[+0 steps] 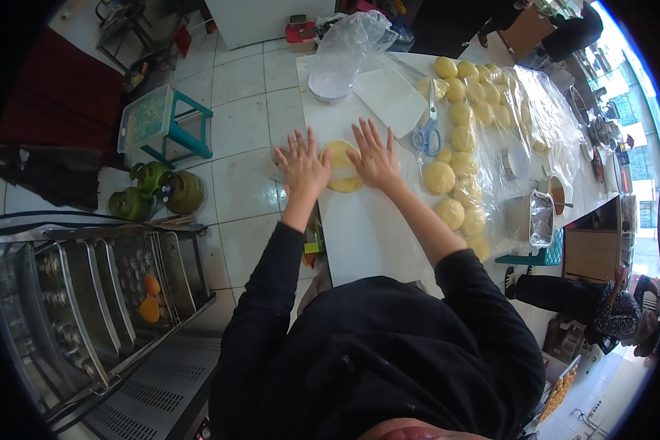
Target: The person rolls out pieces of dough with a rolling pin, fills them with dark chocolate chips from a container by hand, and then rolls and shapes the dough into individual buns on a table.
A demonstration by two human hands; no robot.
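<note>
On the white worktop (356,242), a flattened yellow dough round (342,183) lies between my hands, crossed by a pale bar (342,169) that looks like a rolling pin. My left hand (304,169) is open, fingers spread, palm down over the bar at the dough's left side. My right hand (376,160) is also open and spread, palm down at its right side. How firmly either palm presses is hidden. Blue-handled scissors (427,138) and rows of dough balls (438,178), many under clear plastic (521,125), sit right of my right hand.
A white board (389,99) and plastic bag (348,51) lie beyond the dough; a metal container (541,220) stands right. At left are a teal stool (191,125), green gas cylinders (183,192) and a tray rack (114,301). Other people (565,33) (565,290) stand behind and right.
</note>
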